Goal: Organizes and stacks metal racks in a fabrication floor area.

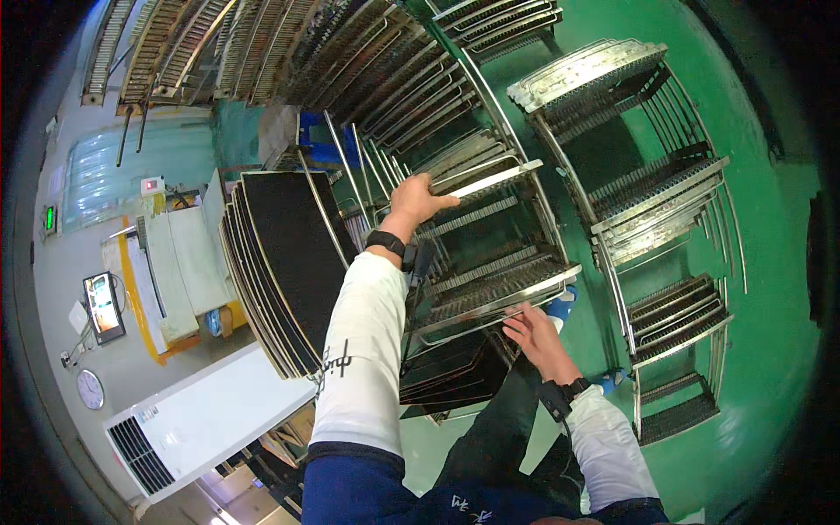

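A green floor (770, 289) carries two metal racks, the near rack (490, 219) and the far rack (647, 219), with black trays (289, 262) stacked alongside. The left hand (418, 199) clasps an upper metal tray (490, 179) in the near rack; the right hand (535, 334) rests with loose fingers on a lower shelf (490, 293).

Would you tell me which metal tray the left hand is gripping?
The left hand grips the pale, part-drawn tray highest in the near rack.

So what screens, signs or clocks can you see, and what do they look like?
Small monitor: far left, dark frame, bright picture.
Green lit sign: upper left wall, small rectangle.
Small white box with red square: left wall.
Round wall clock: lower left, white face.
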The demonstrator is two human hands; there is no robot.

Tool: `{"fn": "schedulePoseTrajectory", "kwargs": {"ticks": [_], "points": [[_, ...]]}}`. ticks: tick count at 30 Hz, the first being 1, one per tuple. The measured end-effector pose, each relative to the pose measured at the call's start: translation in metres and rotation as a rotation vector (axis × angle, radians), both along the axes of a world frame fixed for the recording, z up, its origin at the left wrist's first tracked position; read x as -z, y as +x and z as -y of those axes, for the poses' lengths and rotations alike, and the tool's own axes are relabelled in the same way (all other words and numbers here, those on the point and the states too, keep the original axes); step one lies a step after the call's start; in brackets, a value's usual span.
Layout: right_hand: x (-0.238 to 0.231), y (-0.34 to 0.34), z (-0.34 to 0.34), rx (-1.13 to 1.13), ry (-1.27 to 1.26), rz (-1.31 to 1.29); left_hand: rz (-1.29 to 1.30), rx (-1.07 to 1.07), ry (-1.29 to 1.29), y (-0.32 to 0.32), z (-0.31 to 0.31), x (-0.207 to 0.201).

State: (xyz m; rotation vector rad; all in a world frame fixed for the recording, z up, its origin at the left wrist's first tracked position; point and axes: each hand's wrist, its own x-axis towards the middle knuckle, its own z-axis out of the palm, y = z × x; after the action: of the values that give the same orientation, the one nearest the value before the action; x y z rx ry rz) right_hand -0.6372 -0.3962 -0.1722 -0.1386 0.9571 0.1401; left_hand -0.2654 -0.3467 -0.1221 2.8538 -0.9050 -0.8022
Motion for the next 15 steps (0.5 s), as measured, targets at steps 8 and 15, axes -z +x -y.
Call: {"fn": "schedulePoseTrajectory", "kwargs": {"ticks": [8,15], "points": [[-0.036,0.0,0.005,0.012,-0.111,-0.012,0.013,0.057,-0.058,0.001,0.026,-0.07],[-0.1,0.012,0.011,0.058,-0.206,0.051,0.074,0.077,-0.215,0.009,0.019,-0.154]]}}
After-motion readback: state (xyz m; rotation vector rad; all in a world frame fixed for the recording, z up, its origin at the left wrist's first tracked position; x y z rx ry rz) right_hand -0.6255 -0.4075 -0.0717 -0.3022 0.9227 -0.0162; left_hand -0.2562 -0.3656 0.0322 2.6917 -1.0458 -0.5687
